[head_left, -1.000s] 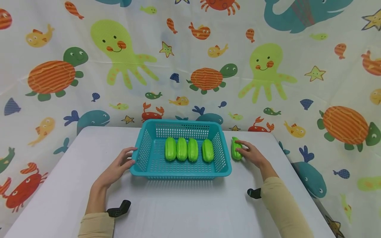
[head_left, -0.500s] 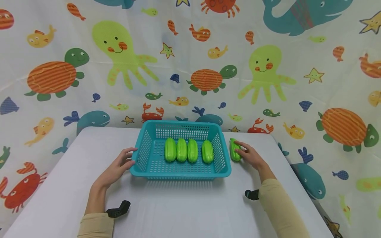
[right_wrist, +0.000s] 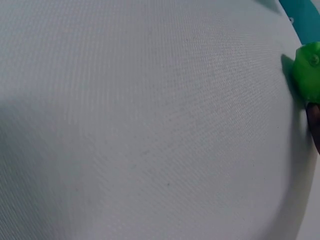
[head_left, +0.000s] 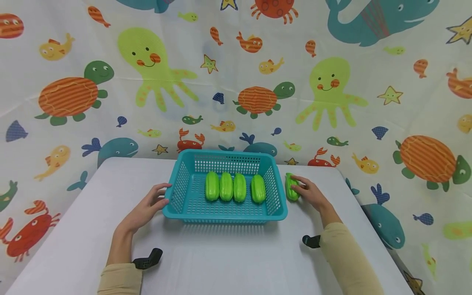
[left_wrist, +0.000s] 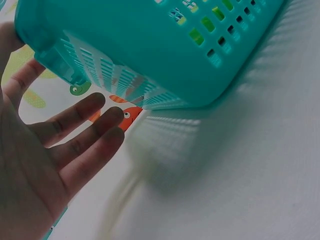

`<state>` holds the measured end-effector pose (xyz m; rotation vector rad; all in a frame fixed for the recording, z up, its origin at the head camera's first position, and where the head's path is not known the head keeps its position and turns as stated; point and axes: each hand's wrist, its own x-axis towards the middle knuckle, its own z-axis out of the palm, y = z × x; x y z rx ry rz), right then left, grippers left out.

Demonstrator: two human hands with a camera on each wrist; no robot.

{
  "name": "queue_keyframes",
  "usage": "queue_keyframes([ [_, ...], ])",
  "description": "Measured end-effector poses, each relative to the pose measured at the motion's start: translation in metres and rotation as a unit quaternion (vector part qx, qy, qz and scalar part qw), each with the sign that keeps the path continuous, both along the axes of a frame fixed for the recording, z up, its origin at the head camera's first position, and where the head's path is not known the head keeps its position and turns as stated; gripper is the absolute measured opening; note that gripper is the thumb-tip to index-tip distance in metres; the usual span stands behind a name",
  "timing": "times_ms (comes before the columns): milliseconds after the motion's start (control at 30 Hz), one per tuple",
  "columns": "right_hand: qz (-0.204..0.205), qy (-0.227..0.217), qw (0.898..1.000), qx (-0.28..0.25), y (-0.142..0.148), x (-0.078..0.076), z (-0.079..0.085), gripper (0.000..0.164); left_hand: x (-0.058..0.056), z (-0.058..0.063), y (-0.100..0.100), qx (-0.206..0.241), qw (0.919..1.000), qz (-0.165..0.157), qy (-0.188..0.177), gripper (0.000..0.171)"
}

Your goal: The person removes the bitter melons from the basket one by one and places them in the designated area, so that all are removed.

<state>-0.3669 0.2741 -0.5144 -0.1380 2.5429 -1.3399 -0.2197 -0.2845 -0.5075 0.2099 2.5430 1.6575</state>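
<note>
My left hand (head_left: pixel 145 207) is at the left end of a turquoise plastic basket (head_left: pixel 223 218), its fingertips touching the rim. In the left wrist view, several fingers (left_wrist: pixel 87 145) stretch out relaxed below the rim, wrapped around nothing. Right of the basket, my right hand (head_left: pixel 312 194) holds a shiny green squash-like vegetable (head_left: pixel 291 189) from its right side, thumb and fingers about it. It appears to lie on the table, close to the basket wall. The right wrist view catches only the end of this vegetable (right_wrist: pixel 307 72) and a bit of finger.
Several similar green vegetables (head_left: pixel 225 186) lie side by side in the basket, the rightmost (head_left: pixel 258 189) a little apart. The basket stands on a white table (head_left: pixel 221 262). Behind the table hangs a curtain (head_left: pixel 221 94) printed with sea animals.
My right hand and the green vegetable have shifted slightly left toward the basket over the last second. The left hand and the basket stay in place; the head view has tilted a little.
</note>
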Motion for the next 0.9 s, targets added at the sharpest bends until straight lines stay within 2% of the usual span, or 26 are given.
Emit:
queue_keyframes([
  [267,-0.004,-0.015,1.000,-0.002,0.000,0.001,0.001,0.064,0.001,0.000,-0.001,-0.001,1.0000,0.001,0.001,0.057],
  [600,0.002,-0.010,1.000,-0.009,0.007,0.000,0.007,0.065,0.000,0.001,0.001,0.003,1.0000,0.001,0.000,0.057],
  [833,-0.009,0.024,0.999,-0.026,0.010,0.002,0.016,0.061,0.000,0.002,0.001,-0.001,1.0000,0.000,-0.001,0.058],
  [900,-0.010,0.035,0.998,-0.046,0.008,0.004,0.023,0.062,0.000,0.002,0.001,-0.003,1.0000,0.001,-0.002,0.058],
])
